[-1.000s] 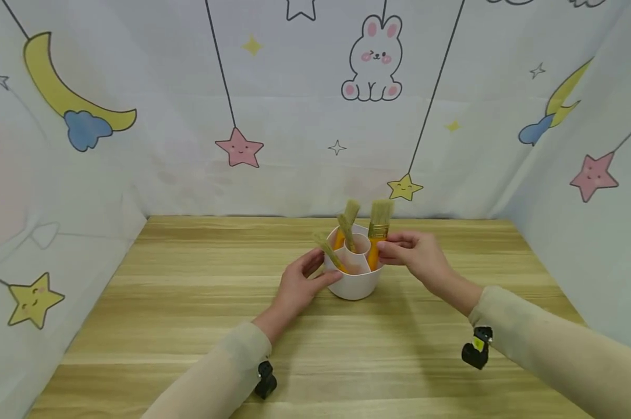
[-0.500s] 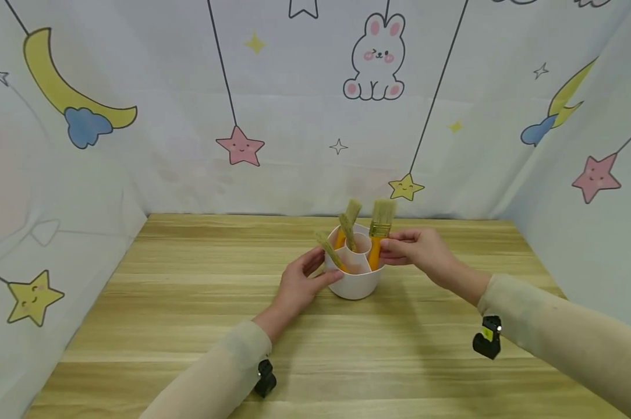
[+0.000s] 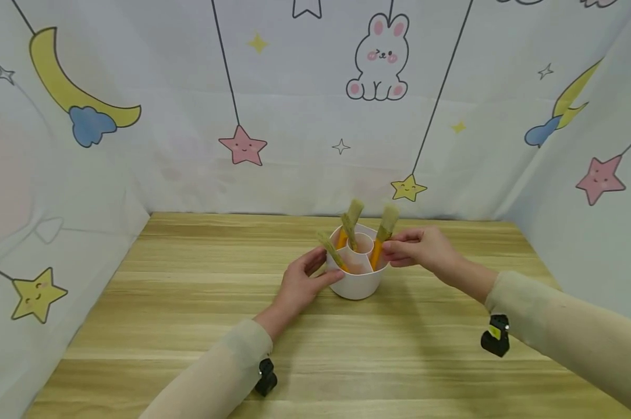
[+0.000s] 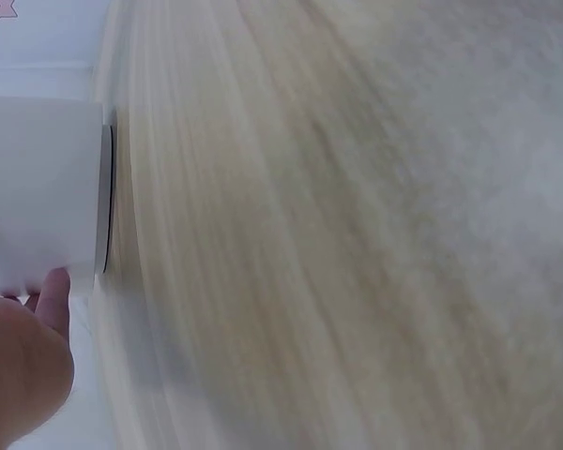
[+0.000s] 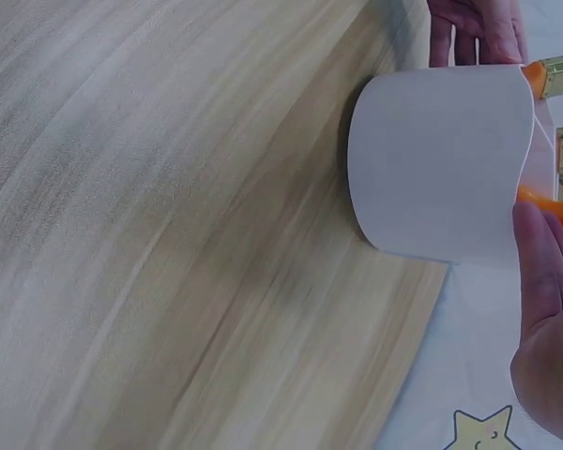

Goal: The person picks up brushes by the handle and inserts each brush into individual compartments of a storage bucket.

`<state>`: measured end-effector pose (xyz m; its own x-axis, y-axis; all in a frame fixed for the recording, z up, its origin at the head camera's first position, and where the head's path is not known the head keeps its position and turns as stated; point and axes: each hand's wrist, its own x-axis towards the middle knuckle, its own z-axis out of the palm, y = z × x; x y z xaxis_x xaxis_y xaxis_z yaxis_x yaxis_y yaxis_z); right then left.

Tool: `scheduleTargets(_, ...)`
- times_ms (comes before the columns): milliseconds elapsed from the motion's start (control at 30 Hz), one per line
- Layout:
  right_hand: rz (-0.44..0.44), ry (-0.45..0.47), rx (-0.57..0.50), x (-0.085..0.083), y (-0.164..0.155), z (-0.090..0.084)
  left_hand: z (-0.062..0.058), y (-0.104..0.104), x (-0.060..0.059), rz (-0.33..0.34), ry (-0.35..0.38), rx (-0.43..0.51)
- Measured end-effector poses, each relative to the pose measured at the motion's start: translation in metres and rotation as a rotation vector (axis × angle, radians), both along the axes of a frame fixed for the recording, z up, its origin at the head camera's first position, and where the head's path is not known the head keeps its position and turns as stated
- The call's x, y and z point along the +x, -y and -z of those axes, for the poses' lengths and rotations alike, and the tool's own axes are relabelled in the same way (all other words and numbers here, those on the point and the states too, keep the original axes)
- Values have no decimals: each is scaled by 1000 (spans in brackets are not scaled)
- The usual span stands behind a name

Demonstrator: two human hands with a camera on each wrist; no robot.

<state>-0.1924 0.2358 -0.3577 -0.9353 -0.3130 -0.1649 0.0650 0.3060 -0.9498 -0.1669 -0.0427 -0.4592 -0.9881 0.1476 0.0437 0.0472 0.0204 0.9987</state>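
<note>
A white round holder (image 3: 354,286) with inner compartments stands upright on the table. My left hand (image 3: 302,282) grips its left side, thumb at the front and fingers farther back. At the right rim, my right hand (image 3: 425,253) pinches the orange handle of a paintbrush (image 3: 387,224), whose lower end is inside the right compartment. The brush leans right, bristles up, turned nearly edge-on. Other brushes stand in the holder: one at the back (image 3: 355,210), one by the centre ring, one leaning left. In the right wrist view, fingertips of the right hand (image 5: 549,319) touch near the holder's rim.
The wood-grain table (image 3: 200,326) extends around the holder on both sides and in front. A white curtain (image 3: 294,87) printed with stars, moons and a rabbit hangs behind the table's back edge and along both sides. Each sleeve carries a black wrist camera (image 3: 496,336).
The paintbrush in my right hand has turned from flat-on to nearly edge-on and tilted a little to the right. My right wrist has shifted slightly right. The left hand keeps its hold.
</note>
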Motion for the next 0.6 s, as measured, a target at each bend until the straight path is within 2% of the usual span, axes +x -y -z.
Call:
scheduleTargets(333,13,-26,10,6,-19,-4,-3,2,3,-1,2,-41)
scheduleTargets(467,18,-59,57,10,-31,-3,-7,4,3,20,19,-57)
scheduleTargets(600,8,-91,114,15,-41,-1,-12,9,3,47,33,-130)
